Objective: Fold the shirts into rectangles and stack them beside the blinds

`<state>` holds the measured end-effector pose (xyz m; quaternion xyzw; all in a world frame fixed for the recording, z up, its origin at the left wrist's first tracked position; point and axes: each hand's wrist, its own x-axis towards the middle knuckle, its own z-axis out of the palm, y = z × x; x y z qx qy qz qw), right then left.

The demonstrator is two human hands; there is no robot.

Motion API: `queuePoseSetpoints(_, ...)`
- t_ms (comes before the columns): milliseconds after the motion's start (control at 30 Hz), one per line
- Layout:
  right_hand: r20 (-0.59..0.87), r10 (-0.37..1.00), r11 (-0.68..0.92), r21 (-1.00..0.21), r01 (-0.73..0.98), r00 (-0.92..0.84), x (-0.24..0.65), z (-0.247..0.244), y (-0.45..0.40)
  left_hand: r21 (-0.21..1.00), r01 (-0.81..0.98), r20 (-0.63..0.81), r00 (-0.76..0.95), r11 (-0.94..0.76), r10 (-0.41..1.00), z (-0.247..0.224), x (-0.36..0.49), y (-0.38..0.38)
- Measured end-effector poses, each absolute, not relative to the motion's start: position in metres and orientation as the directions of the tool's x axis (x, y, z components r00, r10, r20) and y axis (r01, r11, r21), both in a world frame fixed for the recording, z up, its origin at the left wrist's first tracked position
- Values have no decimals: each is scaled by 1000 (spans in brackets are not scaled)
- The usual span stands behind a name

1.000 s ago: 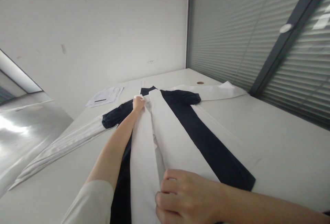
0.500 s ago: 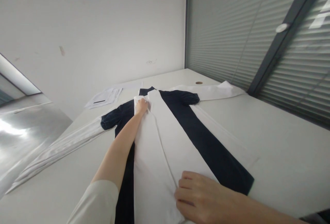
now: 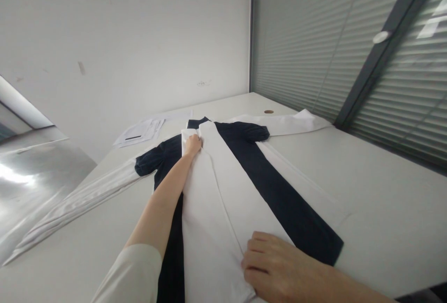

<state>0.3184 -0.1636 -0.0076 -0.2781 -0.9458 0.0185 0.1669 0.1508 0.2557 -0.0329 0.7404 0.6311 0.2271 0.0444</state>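
Note:
A white and dark blue garment [image 3: 244, 191] lies spread on a white table [image 3: 377, 191], its long white sleeves [image 3: 87, 196] reaching out to both sides. Near the collar, my left hand [image 3: 193, 145] is closed on the edge of the white front panel. My right hand [image 3: 267, 263] is closed on the same panel's edge lower down, close to the bottom of the view. Between my hands the white edge runs in a nearly straight line. The fingertips of both hands are partly hidden.
Papers with a black pen [image 3: 133, 137] lie at the back left of the table. A round hole [image 3: 268, 111] is in the tabletop near the back. Window blinds [image 3: 401, 103] border the right side, and a shiny metallic surface [image 3: 35, 172] is at the left.
My right hand has shifted slightly to the right with the panel edge. My left hand stays near the collar, its wrist and fingers turned a little.

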Motion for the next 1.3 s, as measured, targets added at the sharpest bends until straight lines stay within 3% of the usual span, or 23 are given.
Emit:
queuePoseSetpoints(300,300,532,846,-138,516,-792,319,-6,-166,290,901,300,236,-324,924,-25,133,268)
queuePoseSetpoints(533,341,498,857,-53,512,-798,316,-1,-169,276,883,180,340,-379,923,-42,128,278)
queuePoseSetpoints(933,277,564,825,-149,545,-778,321,-2,-173,271,842,144,444,-467,884,-30,123,271)
queuePoseSetpoints(1167,166,605,781,-313,541,-779,322,0,-168,265,725,113,631,-636,767,-17,81,187)
queuePoseSetpoints(1300,119,576,789,-342,511,-809,319,9,-158,157,464,45,878,-872,476,-16,61,105)
